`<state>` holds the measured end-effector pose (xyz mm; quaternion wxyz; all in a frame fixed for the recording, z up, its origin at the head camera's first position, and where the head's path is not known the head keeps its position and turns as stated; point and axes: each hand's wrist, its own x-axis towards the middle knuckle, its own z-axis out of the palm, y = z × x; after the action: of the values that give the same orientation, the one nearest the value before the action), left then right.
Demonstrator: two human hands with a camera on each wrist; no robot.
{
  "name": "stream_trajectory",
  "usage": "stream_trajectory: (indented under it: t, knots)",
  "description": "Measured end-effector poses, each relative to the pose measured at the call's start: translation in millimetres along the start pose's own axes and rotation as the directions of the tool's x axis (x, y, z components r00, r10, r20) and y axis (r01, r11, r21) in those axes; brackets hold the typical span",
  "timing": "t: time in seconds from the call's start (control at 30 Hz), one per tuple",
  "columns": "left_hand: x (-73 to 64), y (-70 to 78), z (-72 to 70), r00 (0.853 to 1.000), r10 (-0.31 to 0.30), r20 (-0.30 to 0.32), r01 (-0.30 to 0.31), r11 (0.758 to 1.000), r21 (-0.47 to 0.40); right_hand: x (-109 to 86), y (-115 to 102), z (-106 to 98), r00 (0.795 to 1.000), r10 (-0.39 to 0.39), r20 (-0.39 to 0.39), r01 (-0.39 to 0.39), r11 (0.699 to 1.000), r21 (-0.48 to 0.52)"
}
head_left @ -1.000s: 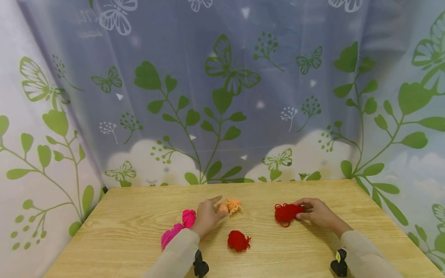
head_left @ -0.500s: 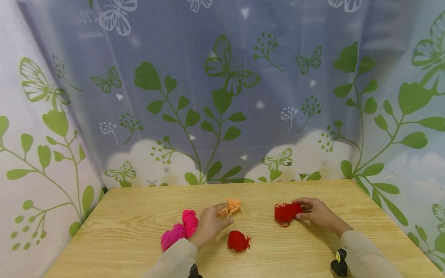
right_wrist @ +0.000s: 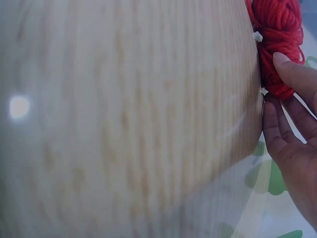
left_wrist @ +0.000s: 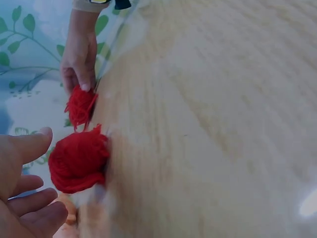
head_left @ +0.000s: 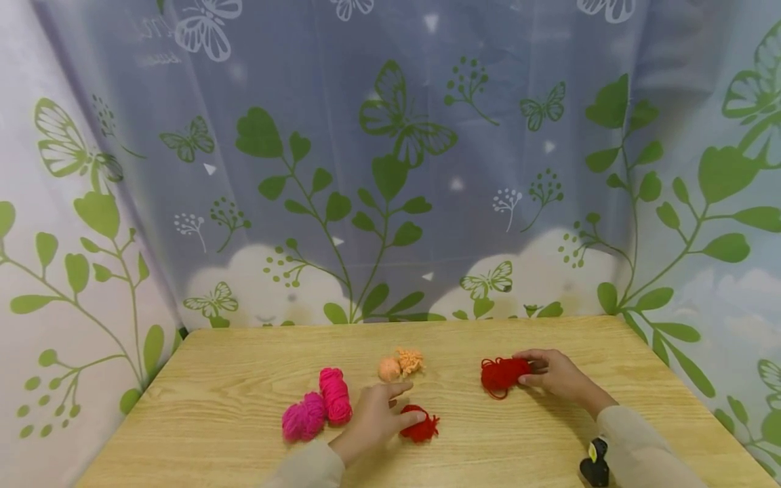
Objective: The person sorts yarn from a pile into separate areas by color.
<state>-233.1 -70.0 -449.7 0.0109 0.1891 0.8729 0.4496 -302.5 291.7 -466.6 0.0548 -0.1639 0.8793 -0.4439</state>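
My left hand reaches over the table beside a small red yarn ball. In the left wrist view its thumb and fingers are spread, with a gap to the ball. At the right, my right hand holds the end of a red yarn skein lying on the table. Seen from the right wrist, the thumb lies on top of the skein and the fingertips sit at its end.
An orange yarn ball touches a curly orange yarn bundle behind my left hand. To its left lie a hot-pink yarn skein and a magenta yarn ball. The wooden table meets a patterned curtain at the back.
My left hand has left the orange yarn ball and moved toward the front, to the small red ball. The orange ball is now fully visible. My right hand has stayed on the red skein.
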Motion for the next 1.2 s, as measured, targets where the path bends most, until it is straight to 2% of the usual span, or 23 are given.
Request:
stream_trajectory:
  t: [0.13,0.4,0.87,1.2]
  knots:
    - [-5.7,-2.4,4.6,1.000,0.005,0.020,-0.007,0.998,0.056,-0.2,0,1,1.000,0.002,-0.015,-0.002,1.000,-0.010]
    - [-9.9,-4.4,8.1,0.997,0.053,0.051,-0.056,0.997,0.045,-0.8,1,3,0.999,0.007,-0.044,-0.009,0.999,-0.050]
    - [-9.2,-8.7,7.6,0.997,0.053,0.063,-0.057,0.996,0.062,-2.9,-1,6,0.992,0.046,-0.120,-0.056,0.995,-0.084]
    - [-9.2,-9.0,7.8,0.996,0.064,0.057,-0.068,0.995,0.071,-2.3,-5,12,0.984,0.071,-0.166,-0.081,0.995,-0.054]
